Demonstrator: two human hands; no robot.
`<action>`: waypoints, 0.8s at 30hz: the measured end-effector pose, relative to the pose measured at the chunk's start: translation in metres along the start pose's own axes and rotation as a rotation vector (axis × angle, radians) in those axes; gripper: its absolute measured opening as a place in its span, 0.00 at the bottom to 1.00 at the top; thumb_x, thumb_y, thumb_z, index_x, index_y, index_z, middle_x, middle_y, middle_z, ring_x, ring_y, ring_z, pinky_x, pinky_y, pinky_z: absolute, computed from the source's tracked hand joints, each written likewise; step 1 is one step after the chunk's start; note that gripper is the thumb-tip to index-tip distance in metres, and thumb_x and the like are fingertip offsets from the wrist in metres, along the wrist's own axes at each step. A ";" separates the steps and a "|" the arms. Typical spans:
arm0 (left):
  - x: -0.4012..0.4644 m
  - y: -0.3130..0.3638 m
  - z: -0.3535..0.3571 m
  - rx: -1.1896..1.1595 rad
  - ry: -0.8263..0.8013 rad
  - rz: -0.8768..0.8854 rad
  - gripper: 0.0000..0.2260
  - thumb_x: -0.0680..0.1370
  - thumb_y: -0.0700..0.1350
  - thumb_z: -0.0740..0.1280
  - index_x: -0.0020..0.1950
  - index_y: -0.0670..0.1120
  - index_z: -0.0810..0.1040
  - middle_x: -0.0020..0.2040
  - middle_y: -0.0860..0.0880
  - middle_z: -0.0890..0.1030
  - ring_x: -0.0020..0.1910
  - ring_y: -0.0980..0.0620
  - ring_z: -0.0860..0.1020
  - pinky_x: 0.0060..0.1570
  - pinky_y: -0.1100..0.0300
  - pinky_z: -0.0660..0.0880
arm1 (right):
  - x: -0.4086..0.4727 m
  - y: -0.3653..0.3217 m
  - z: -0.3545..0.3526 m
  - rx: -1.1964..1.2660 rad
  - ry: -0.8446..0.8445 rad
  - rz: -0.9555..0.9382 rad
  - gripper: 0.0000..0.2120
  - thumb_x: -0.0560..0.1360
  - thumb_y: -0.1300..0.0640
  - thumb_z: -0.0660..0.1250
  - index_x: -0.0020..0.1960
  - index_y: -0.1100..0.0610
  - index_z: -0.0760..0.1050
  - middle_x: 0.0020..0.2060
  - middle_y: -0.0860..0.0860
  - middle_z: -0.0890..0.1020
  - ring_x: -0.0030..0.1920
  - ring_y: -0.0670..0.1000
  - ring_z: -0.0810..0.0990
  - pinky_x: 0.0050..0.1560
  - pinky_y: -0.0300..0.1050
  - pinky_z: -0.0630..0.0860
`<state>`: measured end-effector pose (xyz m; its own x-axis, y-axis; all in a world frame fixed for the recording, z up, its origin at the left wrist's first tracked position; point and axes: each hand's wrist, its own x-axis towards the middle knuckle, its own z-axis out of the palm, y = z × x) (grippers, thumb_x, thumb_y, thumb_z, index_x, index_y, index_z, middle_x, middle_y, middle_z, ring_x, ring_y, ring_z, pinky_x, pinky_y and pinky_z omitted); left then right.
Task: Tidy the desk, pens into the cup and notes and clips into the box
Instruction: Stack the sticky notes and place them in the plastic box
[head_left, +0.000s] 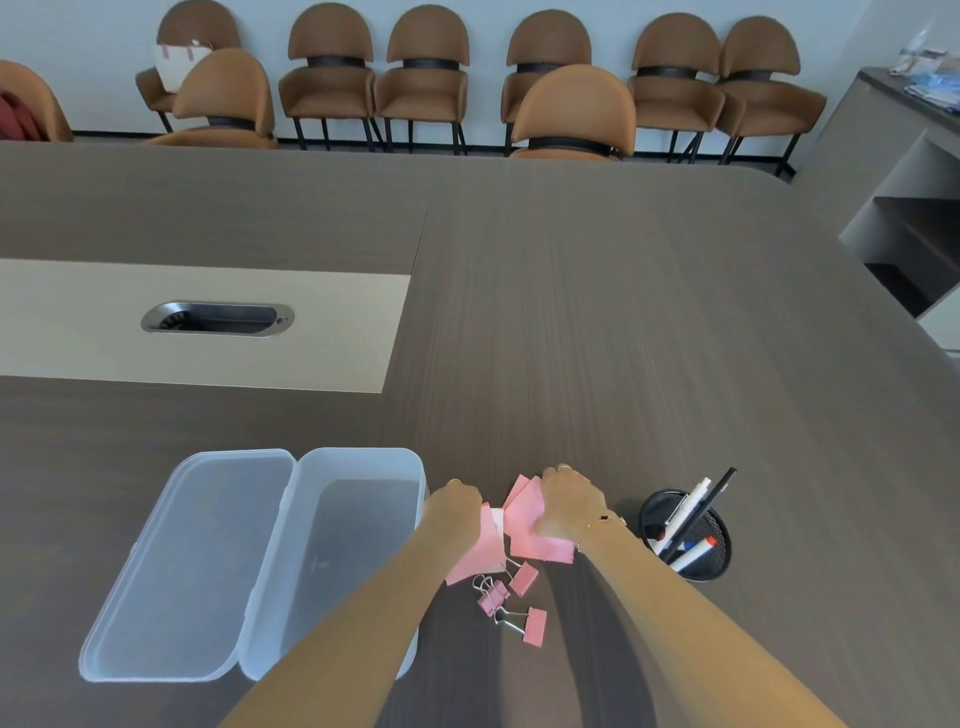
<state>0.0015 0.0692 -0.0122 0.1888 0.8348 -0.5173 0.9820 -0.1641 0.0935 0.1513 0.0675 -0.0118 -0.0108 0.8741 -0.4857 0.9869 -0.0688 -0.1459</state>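
Several pink notes (524, 525) lie spread on the dark table near its front. My left hand (454, 501) rests curled on their left side and my right hand (571, 499) presses on their right side; both touch the paper. Three pink binder clips (514, 597) lie just in front of the notes. A clear plastic box (358, 525) stands empty to the left, its lid (192, 566) hinged flat open beside it. A black mesh cup (719, 551) to the right holds several pens (691, 525).
A beige inset with a metal cable port (218, 318) sits at the middle left of the table. Brown chairs (571, 114) line the far edge and wall. A grey cabinet (909, 156) stands at the right.
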 end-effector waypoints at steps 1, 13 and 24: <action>-0.001 -0.001 -0.001 -0.005 0.007 0.010 0.13 0.79 0.36 0.60 0.63 0.38 0.74 0.63 0.40 0.75 0.63 0.43 0.76 0.61 0.53 0.74 | -0.002 0.003 0.001 0.045 -0.004 0.018 0.25 0.71 0.58 0.70 0.64 0.61 0.67 0.60 0.57 0.75 0.60 0.56 0.76 0.54 0.46 0.76; -0.025 -0.002 -0.032 -0.600 0.061 0.044 0.15 0.78 0.44 0.63 0.62 0.39 0.72 0.60 0.40 0.78 0.52 0.44 0.77 0.44 0.58 0.70 | -0.044 0.014 0.010 1.086 0.222 0.079 0.13 0.70 0.58 0.74 0.53 0.58 0.76 0.45 0.54 0.82 0.44 0.52 0.79 0.34 0.35 0.73; -0.040 -0.001 -0.003 -0.949 -0.016 0.103 0.17 0.77 0.52 0.65 0.57 0.41 0.79 0.54 0.42 0.82 0.50 0.47 0.78 0.46 0.56 0.73 | -0.074 0.015 0.013 1.172 0.013 -0.073 0.22 0.70 0.59 0.74 0.61 0.50 0.72 0.47 0.43 0.83 0.47 0.39 0.80 0.34 0.29 0.77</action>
<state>-0.0067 0.0373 0.0109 0.2820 0.8313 -0.4789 0.5576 0.2642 0.7869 0.1649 -0.0046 0.0106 -0.0531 0.8985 -0.4356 0.2321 -0.4132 -0.8806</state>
